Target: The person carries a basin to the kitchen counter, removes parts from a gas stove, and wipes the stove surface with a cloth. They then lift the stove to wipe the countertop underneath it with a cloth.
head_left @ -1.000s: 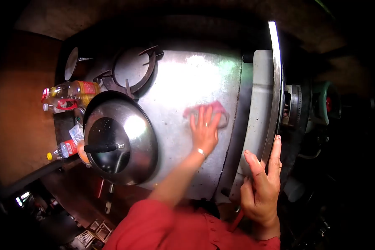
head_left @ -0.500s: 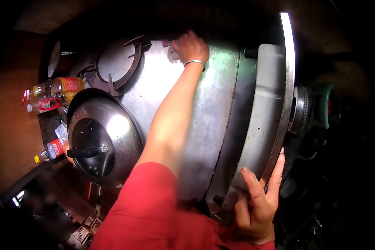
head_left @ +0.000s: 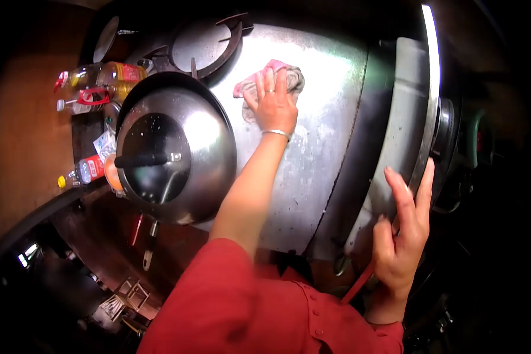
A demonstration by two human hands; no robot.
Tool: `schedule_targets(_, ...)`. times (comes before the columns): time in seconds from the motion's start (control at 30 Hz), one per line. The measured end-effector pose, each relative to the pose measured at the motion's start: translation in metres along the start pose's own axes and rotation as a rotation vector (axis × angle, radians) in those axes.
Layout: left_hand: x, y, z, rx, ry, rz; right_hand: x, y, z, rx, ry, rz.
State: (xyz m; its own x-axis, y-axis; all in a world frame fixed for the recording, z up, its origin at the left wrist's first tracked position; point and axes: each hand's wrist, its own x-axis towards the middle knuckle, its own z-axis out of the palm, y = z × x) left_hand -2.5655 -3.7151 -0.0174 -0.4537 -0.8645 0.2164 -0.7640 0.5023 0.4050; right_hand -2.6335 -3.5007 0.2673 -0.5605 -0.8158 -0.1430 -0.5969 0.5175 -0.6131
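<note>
Under the palm and slightly spread fingers of my left hand is a pink and grey cloth, pressed on the metal worktop. A ring and a bracelet show on this hand. My right hand grips the lower edge of a tilted stove, with its fingers on both sides of the rim. The stove stands on edge, its pale side facing the worktop. Left of my left hand are a wok with a domed metal lid and a round burner support.
Oil bottles lie at the left beside a brown board. A bottle with a yellow cap lies lower down. A wooden stool stands at the lower left. Part of a green ring-shaped object shows at the right.
My left hand went with the cloth to the worktop's far edge, then came back nearer. My right hand keeps its hold on the stove. The whole view has shifted.
</note>
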Motion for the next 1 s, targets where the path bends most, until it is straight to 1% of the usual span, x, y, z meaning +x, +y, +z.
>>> schedule_targets(0.1, -0.048, 0.004, -0.028, -0.026, -0.167, 0.108, -0.002, 0.003, 0.005, 0.044, 0.051, -0.011)
schedule_targets(0.13, -0.068, 0.005, -0.032, -0.053, -0.179, 0.173, -0.003, 0.003, 0.007, 0.063, 0.065, -0.001)
schedule_targets(0.2, -0.137, 0.002, -0.054, -0.165, -0.292, 0.370, -0.004, 0.005, 0.010, 0.042, 0.093, -0.050)
schedule_targets(0.3, -0.207, -0.016, -0.077, -0.218, -0.346, 0.423, -0.003, 0.010, 0.013, 0.024, 0.128, -0.095)
schedule_targets(0.33, -0.214, -0.025, -0.088, -0.248, -0.355, 0.422, -0.003, 0.011, 0.013, 0.016, 0.131, -0.109)
schedule_targets(0.4, -0.220, -0.041, -0.107, -0.310, -0.378, 0.430, -0.003, 0.005, 0.013, 0.072, 0.133, -0.051)
schedule_targets(0.47, -0.183, -0.044, -0.108, -0.329, -0.272, 0.284, -0.002, 0.011, 0.015, 0.044, 0.135, -0.123)
schedule_targets(0.5, -0.159, -0.054, -0.102, -0.168, -0.330, 0.201, -0.002, 0.010, 0.016, 0.060, 0.144, -0.132)
schedule_targets(0.53, -0.137, -0.059, -0.073, -0.240, -0.040, 0.077, -0.001, 0.012, 0.017, 0.055, 0.156, -0.171)
schedule_targets(0.57, -0.109, -0.050, -0.062, -0.306, 0.086, -0.026, 0.000, 0.015, 0.017, 0.045, 0.169, -0.207)
schedule_targets(0.63, -0.082, -0.024, -0.046, -0.259, 0.082, -0.077, -0.001, 0.011, 0.017, 0.126, 0.141, -0.181)
schedule_targets(0.67, -0.082, -0.014, -0.037, -0.142, -0.046, -0.020, -0.002, 0.010, 0.017, 0.166, 0.124, -0.163)
schedule_targets(0.7, -0.089, -0.004, -0.029, -0.024, -0.175, 0.037, -0.001, 0.012, 0.019, 0.191, 0.132, -0.188)
schedule_targets(0.77, -0.122, 0.028, -0.022, -0.216, -0.272, 0.229, 0.000, 0.012, 0.018, 0.118, 0.135, -0.201)
schedule_targets(0.83, -0.164, 0.051, -0.024, -0.270, -0.294, 0.390, 0.000, 0.013, 0.019, 0.129, 0.132, -0.132)
schedule_targets(0.93, -0.208, 0.054, -0.046, -0.297, -0.308, 0.488, -0.001, 0.011, 0.020, 0.138, 0.137, -0.081)
schedule_targets(1.0, -0.234, 0.044, -0.053, -0.328, -0.403, 0.569, -0.001, 0.015, 0.024, 0.260, 0.157, -0.098)
